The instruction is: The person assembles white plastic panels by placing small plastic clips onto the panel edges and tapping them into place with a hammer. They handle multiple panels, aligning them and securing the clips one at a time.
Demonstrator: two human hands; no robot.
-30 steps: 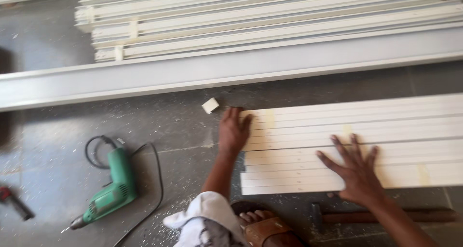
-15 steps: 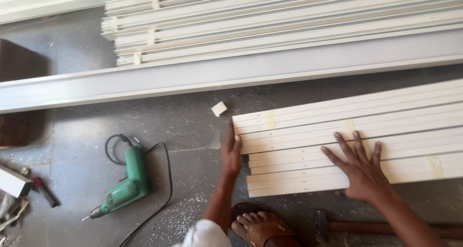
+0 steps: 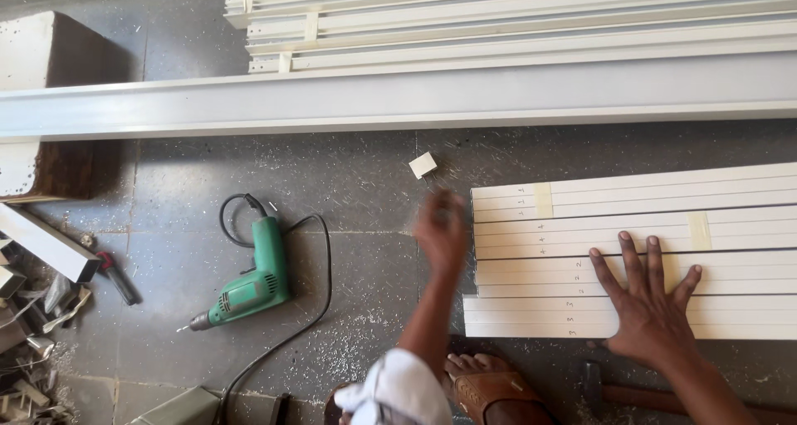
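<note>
Right hand (image 3: 652, 305) pressed flat, fingers spread, gripping nothing, on white strips (image 3: 664, 251). Left hand (image 3: 440, 230) blurred beside strip ends, grip unclear; bare floor (image 3: 365, 176) leftward to green drill (image 3: 249, 288).

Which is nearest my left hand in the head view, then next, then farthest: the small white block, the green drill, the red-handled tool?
From the left hand:
1. Small white block, just above it on the floor.
2. Green drill, off to the left with its black cord.
3. Red-handled tool, farthest left, beside the scrap pile.
</note>
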